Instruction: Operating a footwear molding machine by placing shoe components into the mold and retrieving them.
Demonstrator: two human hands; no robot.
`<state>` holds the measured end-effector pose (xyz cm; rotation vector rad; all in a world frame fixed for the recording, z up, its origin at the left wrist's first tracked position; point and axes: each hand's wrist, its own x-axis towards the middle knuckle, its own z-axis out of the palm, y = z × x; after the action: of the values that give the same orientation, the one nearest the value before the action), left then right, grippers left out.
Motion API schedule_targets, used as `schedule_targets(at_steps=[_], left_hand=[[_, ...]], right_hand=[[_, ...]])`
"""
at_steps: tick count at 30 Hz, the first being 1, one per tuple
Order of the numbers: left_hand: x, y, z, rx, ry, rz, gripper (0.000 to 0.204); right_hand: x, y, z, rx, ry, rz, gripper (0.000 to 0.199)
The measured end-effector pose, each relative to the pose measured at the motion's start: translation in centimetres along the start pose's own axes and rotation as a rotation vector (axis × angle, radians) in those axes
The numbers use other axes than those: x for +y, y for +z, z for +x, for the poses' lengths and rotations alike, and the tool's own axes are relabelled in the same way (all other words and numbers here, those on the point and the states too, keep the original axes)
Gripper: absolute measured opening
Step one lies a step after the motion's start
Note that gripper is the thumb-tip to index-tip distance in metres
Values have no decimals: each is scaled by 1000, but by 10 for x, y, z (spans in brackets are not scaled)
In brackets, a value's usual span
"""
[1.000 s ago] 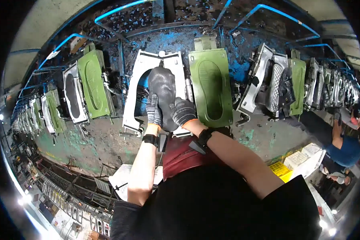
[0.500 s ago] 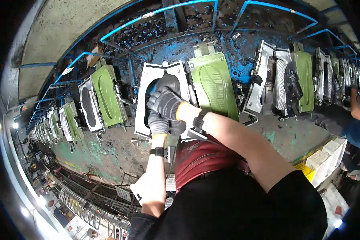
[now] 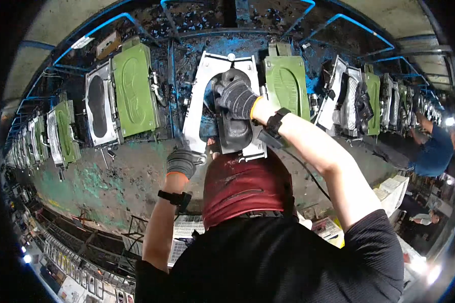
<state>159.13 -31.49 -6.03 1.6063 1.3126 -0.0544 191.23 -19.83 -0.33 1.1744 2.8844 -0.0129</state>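
Note:
A dark sole-shaped piece (image 3: pixel 236 134) sits in the opening of a silver mould frame (image 3: pixel 199 98) straight ahead. My right hand (image 3: pixel 236 98), in a grey glove, curls over the top end of that dark piece. My left hand (image 3: pixel 183 161), also gloved, is closed on the frame's lower left corner. A green mould lid (image 3: pixel 286 86) stands open just right of the frame. Both wrists carry a black band.
More silver frames and green lids (image 3: pixel 134 91) line the machine to both sides. A stained green ledge (image 3: pixel 111 182) runs below them. At the far right a person in a blue shirt (image 3: pixel 432 151) works. White and yellow boxes (image 3: pixel 394 189) stand lower right.
My left hand has left the dark piece and dropped to the frame's lower left corner. My right hand has moved up to the piece's top end. The view has shifted.

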Motion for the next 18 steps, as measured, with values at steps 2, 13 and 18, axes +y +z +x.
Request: schedule_targets(at_steps=[2,13,18], left_hand=[[48,32,-17,-64,-32,-32,51],[176,-14,91,842,479,343,48],[203,17,157,829,570,504,51]], right_hand=[[-5,-20,-8,-63,41,83,35],[-149,18,-111,-18,654,463,126],[-173,12,-137,-189,633,501,129]])
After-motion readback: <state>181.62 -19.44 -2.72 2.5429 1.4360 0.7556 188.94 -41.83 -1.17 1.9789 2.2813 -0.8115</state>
